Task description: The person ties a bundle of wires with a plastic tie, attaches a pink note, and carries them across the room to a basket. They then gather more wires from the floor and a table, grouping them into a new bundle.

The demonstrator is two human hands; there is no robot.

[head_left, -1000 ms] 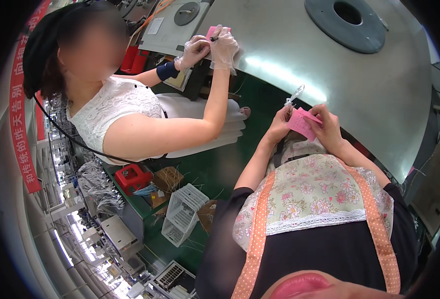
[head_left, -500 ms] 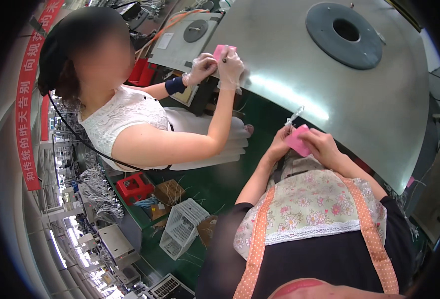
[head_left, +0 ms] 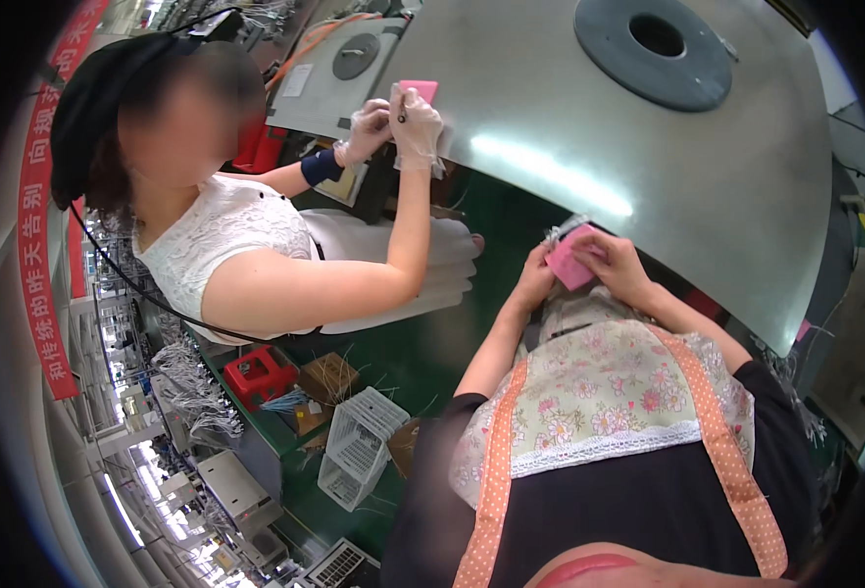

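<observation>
In front of my apron, near the metal table's edge, both hands hold a square pink pad of paper [head_left: 569, 259]. My left hand [head_left: 533, 280] is closed round its left side. From the right, my right hand [head_left: 620, 267] pinches the pad, fingers over its upper face. A clear and greyish item [head_left: 568, 227] sticks out behind the pad's far edge; I cannot make out its kind or which hand holds it.
The metal table [head_left: 520, 88] carries a grey ring-shaped disc [head_left: 682, 73]. At the left stands a co-worker [head_left: 246, 245] in thin clear gloves, holding another pink pad [head_left: 422, 91] and a pen. White crates [head_left: 359, 451], a red stool [head_left: 259, 377] and cardboard boxes occupy the green floor.
The clear item beyond the pad stuck out longer before and now shows less. My right fingers have shifted on the pad. The whole view has moved slightly.
</observation>
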